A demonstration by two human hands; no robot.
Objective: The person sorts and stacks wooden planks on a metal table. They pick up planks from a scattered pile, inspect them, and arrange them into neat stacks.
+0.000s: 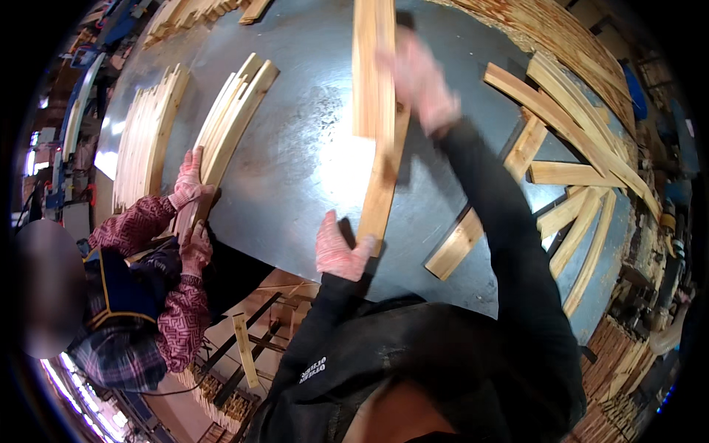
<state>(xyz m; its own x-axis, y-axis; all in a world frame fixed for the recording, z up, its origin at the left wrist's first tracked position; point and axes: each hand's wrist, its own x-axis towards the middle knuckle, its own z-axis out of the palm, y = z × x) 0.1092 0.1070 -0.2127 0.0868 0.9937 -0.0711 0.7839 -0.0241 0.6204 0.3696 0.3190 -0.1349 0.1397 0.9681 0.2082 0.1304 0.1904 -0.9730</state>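
Observation:
Several wooden boards (374,81) lie lengthwise before me on the metal table, the lowest board (382,193) reaching nearest to me. My left hand (341,249), in a pinkish knit glove, is at that board's near end. Its thumb and fingers are spread, the thumb against or just beside the wood. Farther up, my right hand (425,85), gloved alike, is blurred by motion beside the boards' right edge. Its fingertips reach the wood, but whether they grip it cannot be made out.
Loose wooden strips (572,174) lie crisscrossed on the right of the metal table (295,170). At left, a co-worker's gloved hands (190,177) hold a bundle of strips (235,111), next to another bundle (150,133). More strips lie at the far left edge.

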